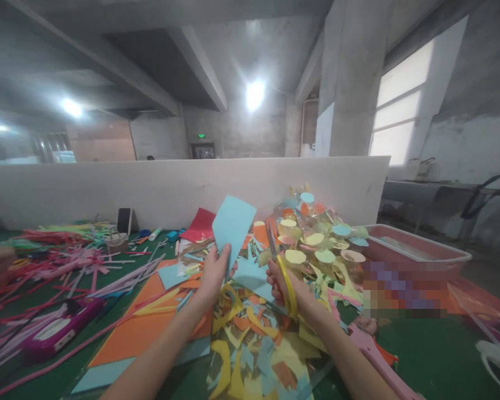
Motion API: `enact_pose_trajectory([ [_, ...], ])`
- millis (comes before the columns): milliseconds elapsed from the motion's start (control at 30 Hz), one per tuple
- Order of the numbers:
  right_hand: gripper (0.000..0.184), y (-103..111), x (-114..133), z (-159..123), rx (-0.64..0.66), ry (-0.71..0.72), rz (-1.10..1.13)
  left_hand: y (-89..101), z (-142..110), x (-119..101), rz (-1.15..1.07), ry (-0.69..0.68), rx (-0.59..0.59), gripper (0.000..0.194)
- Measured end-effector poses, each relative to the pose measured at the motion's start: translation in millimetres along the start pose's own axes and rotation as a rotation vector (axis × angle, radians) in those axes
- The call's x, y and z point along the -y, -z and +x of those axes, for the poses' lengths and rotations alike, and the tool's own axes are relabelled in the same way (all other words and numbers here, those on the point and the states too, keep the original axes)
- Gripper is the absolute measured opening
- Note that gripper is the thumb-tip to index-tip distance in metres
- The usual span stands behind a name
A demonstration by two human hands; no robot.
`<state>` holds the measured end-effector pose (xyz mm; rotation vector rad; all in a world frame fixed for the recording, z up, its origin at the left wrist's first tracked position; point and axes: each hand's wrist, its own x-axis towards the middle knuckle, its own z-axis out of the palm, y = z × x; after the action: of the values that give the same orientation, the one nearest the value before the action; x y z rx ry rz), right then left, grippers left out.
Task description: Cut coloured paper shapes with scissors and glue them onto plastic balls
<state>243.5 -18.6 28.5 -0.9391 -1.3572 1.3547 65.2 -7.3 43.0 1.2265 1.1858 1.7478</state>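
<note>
My left hand [215, 268] pinches the lower edge of a light blue paper sheet [233, 222], holding it up off the table. In my right hand [280, 283] is a pair of scissors with yellow handles [290, 291], its blades [271, 236] pointing up and away from me. The blades stand to the right of the sheet, apart from it. Under and between my hands lies a heap of yellow, orange and blue paper scraps [250, 333]. Another light blue paper piece [256, 278] rests on the heap between my hands.
Orange sheets [129, 333] lie left of the scraps. Round paper pieces on clear cups [312, 239] are piled behind my right hand. A pink tray [416, 244] stands right, a purple device [62, 328] left, among paper strips [75, 261]. A white partition [170, 186] closes the back.
</note>
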Motion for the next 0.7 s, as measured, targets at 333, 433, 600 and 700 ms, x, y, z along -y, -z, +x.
enact_pose_trajectory([
  [333,0.044,1,8,-15,0.269,-0.061,-0.309,10.6,7,-3,0.038,-0.054,-0.031,0.033],
  [433,0.044,3,6,-13,0.301,-0.028,-0.358,8.6,3,-4,0.1,-0.059,-0.013,0.033],
  [600,0.048,5,6,-12,0.32,-0.018,-0.423,3.4,-3,-8,0.188,-0.058,0.007,0.03],
  [700,0.048,5,7,-12,0.311,-0.024,-0.422,0.9,-5,-10,0.211,-0.059,0.012,0.027],
])
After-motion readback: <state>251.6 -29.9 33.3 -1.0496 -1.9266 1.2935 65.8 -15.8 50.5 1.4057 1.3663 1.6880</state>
